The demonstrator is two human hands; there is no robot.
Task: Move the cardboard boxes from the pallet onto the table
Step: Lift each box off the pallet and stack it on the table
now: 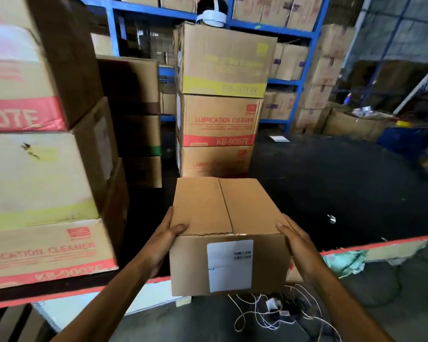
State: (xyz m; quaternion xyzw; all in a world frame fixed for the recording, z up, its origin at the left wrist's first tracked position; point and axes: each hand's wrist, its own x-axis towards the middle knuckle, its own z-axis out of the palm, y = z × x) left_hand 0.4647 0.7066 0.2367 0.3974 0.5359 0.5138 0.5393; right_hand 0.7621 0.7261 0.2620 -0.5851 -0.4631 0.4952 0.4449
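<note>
I hold a plain brown cardboard box point(229, 233) with a white label on its near face, low in the middle of the view. My left hand point(164, 239) grips its left side with the thumb on top. My right hand point(298, 243) presses flat against its right side. The box hangs over the near red edge of a dark table point(344, 193). Whether its bottom touches the table is hidden. On the table's left part stand stacked printed boxes point(42, 183) marked "Lubrication Cleaner".
A tall stack of three printed boxes point(220, 114) stands straight ahead, and a person's head with a white strap point(211, 11) shows behind it. Blue shelving point(294, 77) full of cartons fills the back. White cords point(269, 314) lie on the floor below.
</note>
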